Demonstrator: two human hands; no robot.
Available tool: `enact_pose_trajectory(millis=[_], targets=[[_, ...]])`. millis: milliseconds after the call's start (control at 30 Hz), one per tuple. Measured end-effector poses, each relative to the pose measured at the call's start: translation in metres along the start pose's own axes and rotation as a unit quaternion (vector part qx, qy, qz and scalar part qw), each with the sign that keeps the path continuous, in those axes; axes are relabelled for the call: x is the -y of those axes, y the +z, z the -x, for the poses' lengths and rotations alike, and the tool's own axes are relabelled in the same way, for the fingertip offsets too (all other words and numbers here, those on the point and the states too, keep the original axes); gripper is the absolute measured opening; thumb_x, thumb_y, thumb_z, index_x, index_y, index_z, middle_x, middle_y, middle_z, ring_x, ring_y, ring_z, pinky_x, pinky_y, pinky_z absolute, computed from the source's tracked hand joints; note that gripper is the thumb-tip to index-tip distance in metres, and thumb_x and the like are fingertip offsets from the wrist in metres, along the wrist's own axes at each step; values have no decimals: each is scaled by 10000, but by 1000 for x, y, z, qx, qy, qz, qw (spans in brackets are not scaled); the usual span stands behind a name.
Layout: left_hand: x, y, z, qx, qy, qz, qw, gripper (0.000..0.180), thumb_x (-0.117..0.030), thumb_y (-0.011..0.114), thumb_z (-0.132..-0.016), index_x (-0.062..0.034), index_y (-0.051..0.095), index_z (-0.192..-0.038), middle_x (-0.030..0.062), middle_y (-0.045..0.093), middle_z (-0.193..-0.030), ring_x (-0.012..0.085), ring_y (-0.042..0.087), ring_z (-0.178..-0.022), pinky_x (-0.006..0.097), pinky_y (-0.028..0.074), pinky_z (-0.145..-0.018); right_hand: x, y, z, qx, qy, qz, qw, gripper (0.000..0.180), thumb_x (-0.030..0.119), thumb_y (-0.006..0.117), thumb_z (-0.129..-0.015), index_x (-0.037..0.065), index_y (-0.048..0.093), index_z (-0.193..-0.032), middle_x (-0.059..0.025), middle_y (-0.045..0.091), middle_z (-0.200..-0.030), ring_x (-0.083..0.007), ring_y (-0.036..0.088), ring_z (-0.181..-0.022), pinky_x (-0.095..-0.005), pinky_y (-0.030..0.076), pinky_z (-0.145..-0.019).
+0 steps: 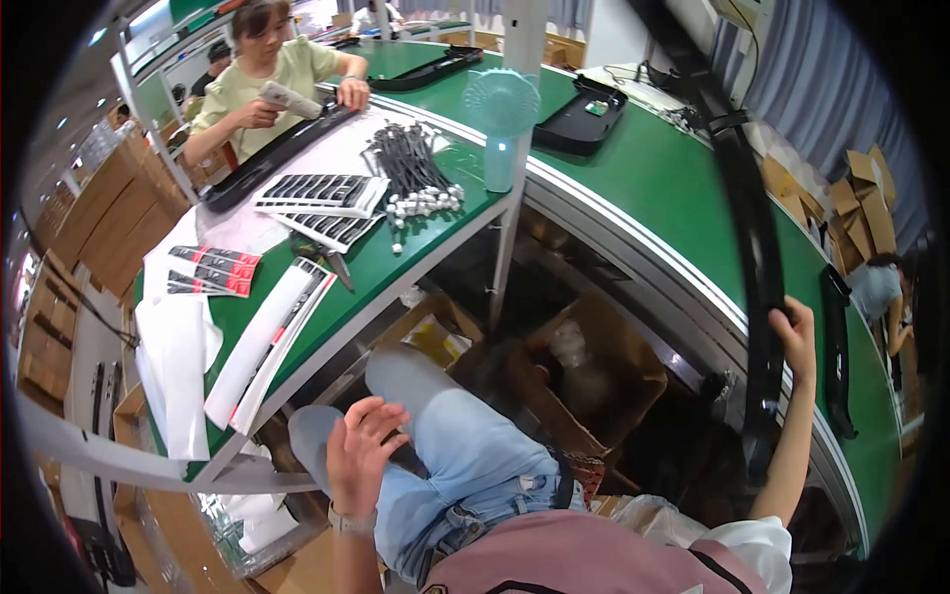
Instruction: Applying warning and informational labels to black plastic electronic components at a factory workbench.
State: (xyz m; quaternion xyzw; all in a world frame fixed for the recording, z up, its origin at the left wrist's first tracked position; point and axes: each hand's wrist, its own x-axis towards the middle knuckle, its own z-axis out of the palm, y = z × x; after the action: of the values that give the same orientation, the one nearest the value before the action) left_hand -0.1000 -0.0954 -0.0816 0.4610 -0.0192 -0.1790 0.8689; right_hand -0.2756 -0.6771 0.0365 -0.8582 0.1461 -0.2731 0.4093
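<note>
My right hand (795, 340) grips a long black plastic housing (752, 218) near its lower part. The piece stands nearly upright at the right, beside the conveyor edge, and its upper end leans out past the top of the view. Over my lap, my left hand (366, 445) is raised with its fingers apart and slightly curled, holding nothing. Closest to that hand on the green table are sheets of long white label strips (267, 342). A pair of scissors or pliers (322, 255) lies beyond the strips.
Black cables with white connectors (411, 168) are heaped on the table (346, 332), near striped label sheets (322, 195). A teal fan (500, 119) stands by a post. Across, a co-worker (267, 89) handles another black housing (277, 158). More housings (584, 114) lie on the green conveyor (653, 198). Cardboard boxes (594, 366) sit below.
</note>
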Motion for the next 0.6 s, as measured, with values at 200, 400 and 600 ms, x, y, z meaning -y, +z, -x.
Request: enact_pose_trajectory(millis=[200,400,600], targets=[[-19,-55,26,22,31,409,912,1031,-793,458,-838,-21,300,-1505,282,355,-1503,416,355,-1390,521,274,-1161,71,150,-32,464,-238,77,850,211,150,743,-813,-26,673,-907,-164,620,-772,-344,620,-709,-378,502,-648],[39,-149,81,-109,-54,-233,965,667,-62,680,-840,-24,429,-1457,47,647,-1146,63,606,-804,182,452,-627,79,286,-58,593,-384,100,701,308,202,732,-850,-28,673,-1045,-169,706,-943,-332,686,-855,-391,538,-735],[35,-134,102,-162,-7,-231,959,569,32,660,-814,48,521,-1365,63,652,-1186,168,601,-1084,291,438,-996,76,263,-225,20,-256,117,959,260,81,635,-882,54,667,-1139,-72,713,-953,-184,684,-729,-338,537,-614]])
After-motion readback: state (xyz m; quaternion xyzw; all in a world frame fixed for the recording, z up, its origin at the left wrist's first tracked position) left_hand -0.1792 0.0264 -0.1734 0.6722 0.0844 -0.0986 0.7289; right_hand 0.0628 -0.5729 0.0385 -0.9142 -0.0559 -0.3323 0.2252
